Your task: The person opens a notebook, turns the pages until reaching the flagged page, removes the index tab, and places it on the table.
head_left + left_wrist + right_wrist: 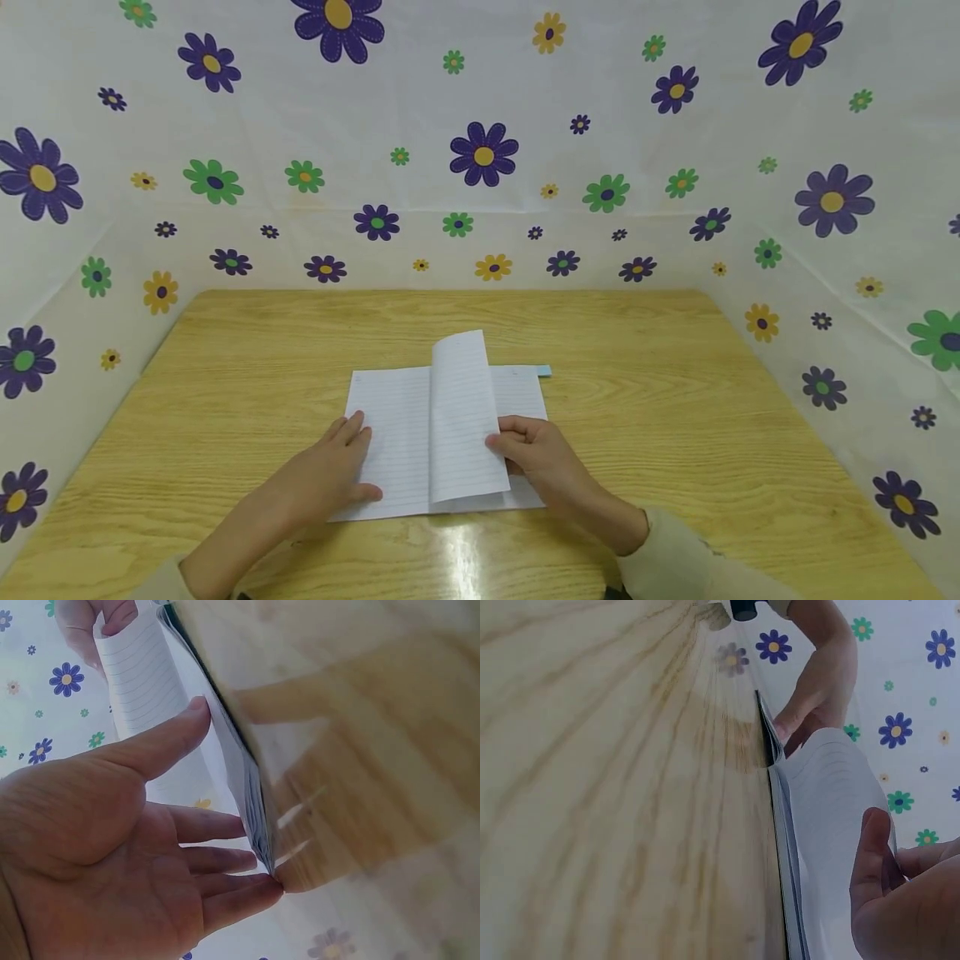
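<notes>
A lined notebook (393,442) lies spread on the wooden table, its left pages flat. One lined page (461,417) stands raised from the right half and curves over near the middle. My right hand (536,454) pinches the free edge of this page between thumb and fingers. In the right wrist view the thumb (871,855) lies against the sheet. My left hand (333,467) rests on the left page near its outer edge, thumb apart from the fingers. The left wrist view shows its fingers (232,900) straight along the notebook's edge.
A light blue tab (543,371) sticks out at the notebook's top right corner. The glossy wooden table (637,358) reaches back to a white cloth (412,108) printed with purple, green and yellow flowers, which stands around the back and both sides.
</notes>
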Demonstrator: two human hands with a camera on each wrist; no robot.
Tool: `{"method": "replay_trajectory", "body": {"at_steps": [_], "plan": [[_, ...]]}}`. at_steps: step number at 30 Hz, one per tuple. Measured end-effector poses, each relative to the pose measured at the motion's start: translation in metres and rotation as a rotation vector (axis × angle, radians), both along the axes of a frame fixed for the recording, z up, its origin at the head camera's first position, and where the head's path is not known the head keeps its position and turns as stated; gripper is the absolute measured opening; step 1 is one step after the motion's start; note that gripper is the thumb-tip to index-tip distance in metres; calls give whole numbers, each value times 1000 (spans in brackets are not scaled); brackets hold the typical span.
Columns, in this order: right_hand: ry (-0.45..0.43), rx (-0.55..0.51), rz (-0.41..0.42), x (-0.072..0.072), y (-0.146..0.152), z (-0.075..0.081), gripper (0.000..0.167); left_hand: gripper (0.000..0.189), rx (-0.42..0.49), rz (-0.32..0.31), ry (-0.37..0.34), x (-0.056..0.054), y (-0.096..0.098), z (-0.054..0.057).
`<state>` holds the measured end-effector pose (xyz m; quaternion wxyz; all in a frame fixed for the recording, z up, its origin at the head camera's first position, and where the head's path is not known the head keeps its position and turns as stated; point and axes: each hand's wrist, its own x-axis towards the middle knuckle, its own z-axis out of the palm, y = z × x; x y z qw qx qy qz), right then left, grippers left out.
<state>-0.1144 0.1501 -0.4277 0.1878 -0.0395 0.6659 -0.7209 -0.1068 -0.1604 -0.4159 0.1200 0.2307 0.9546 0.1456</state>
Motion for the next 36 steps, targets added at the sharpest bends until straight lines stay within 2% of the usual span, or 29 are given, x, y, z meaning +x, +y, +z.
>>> {"method": "replay_trajectory", "body": {"at_steps": [3,7,10,15,25,36], "plan": [[-9,-23,-17,1,-5,0,36,82,1,-5,26,0,-2,1],[-6,-53,-40,2,-10,1,39,78,18,-10,109,-3,-1,2],[4,-73,-52,2,-14,1,40,76,62,-3,168,-4,3,6],[26,-97,-65,4,-18,3,41,75,167,13,213,-6,14,17],[64,-164,-67,6,-26,7,44,78,319,40,167,-15,42,38],[99,-114,-105,9,-31,13,45,79,410,-14,125,-23,62,49]]}}
